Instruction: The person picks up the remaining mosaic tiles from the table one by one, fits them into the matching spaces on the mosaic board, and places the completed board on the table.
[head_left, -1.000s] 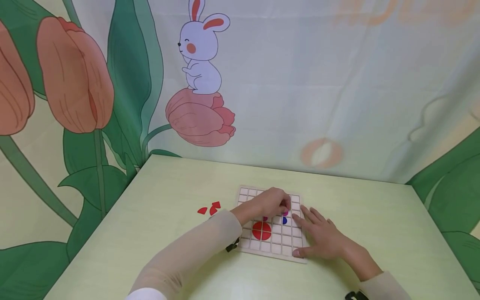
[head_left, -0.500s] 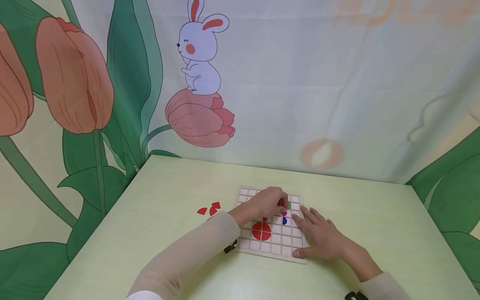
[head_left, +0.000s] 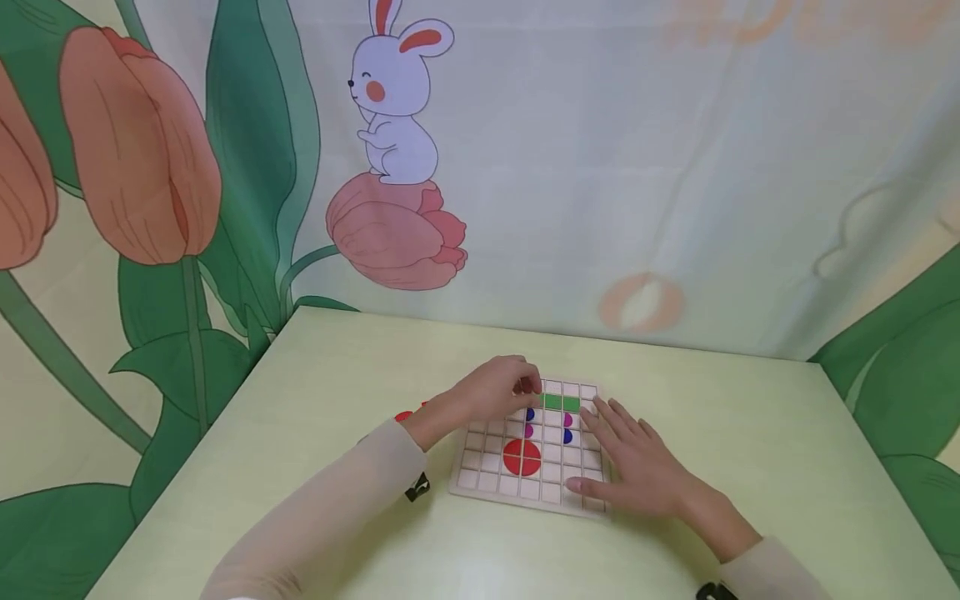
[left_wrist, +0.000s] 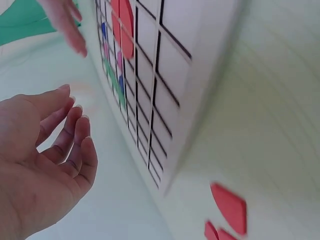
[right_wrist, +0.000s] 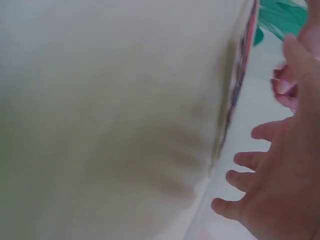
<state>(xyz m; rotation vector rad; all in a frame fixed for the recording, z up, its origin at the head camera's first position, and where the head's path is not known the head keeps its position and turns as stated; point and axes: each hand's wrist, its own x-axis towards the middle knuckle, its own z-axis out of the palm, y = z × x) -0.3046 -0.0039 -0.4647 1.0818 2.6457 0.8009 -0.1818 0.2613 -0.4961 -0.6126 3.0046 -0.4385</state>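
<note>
A pale gridded board (head_left: 517,501) lies on the table. On it sit a red circle (head_left: 513,451) made of quarter pieces, a green strip (head_left: 552,402), and small blue half-discs (head_left: 567,436) and magenta half-discs (head_left: 567,420). My left hand (head_left: 489,390) hovers over the board's far left part, fingers loosely curled. The left wrist view shows nothing between that hand's (left_wrist: 50,155) thumb and fingertips. My right hand (head_left: 645,471) is spread at the board's right edge, thumb over the near right squares. Whether it touches the board I cannot tell.
Loose red pieces (left_wrist: 231,209) lie on the table left of the board, partly behind my left forearm in the head view. A printed curtain (head_left: 525,208) with a rabbit and tulips hangs behind the table's far edge.
My left hand has moved left from the board's right columns, uncovering the green strip and more half-discs. My right hand has shifted slightly, its thumb now farther in over the board.
</note>
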